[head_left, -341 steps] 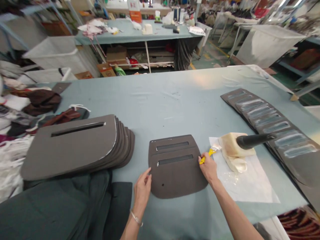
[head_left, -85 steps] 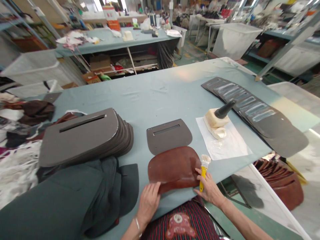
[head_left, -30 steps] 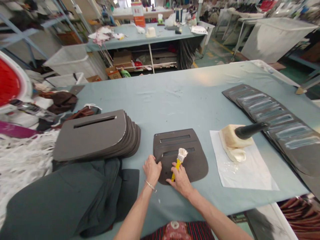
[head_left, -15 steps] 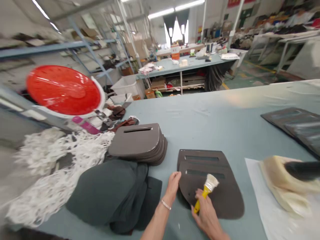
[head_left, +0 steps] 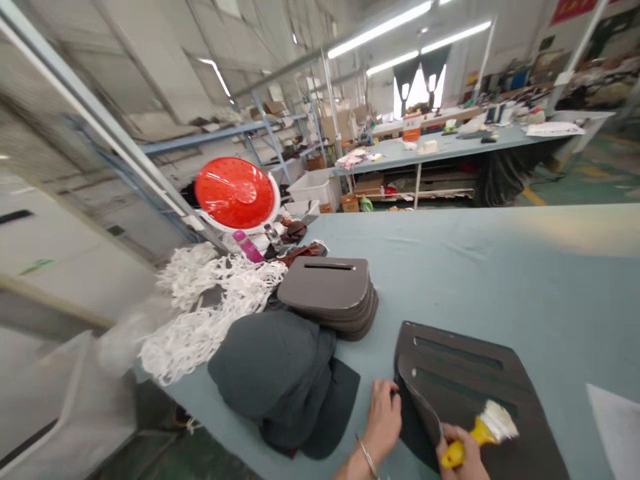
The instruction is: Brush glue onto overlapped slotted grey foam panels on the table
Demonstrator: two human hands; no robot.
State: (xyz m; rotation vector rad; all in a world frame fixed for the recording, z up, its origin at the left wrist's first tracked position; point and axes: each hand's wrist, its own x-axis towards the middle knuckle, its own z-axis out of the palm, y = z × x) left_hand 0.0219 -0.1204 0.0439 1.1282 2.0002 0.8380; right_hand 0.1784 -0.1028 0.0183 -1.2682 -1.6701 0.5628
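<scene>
Dark grey slotted panels (head_left: pixel 465 380) lie overlapped on the table before me, and the upper one's left edge curls up, baring a darker layer (head_left: pixel 415 427) beneath. At the left edge of that layer my left hand (head_left: pixel 384 417) is closed, its fingers curled on the dark edge. My right hand (head_left: pixel 465 453) is closed around the yellow handle of a flat paintbrush (head_left: pixel 483 433), bristles pointing right. Its thumb side also touches the lifted edge of the upper panel. A stack of similar grey panels (head_left: pixel 325 283) sits farther up to the left.
A dark cap (head_left: pixel 275 373) lies left of my left hand. Beyond it are a heap of white cord (head_left: pixel 215 313), a magenta bottle (head_left: pixel 247 245) and a red basin (head_left: pixel 235 193). White paper (head_left: pixel 615 427) lies at the right. Another worktable (head_left: pixel 450 150) stands behind.
The view has swung left. The upper panel's left edge, flat before, is now lifted. My right hand has come to that edge with the paintbrush, and my left hand's fingers have curled on the lower layer.
</scene>
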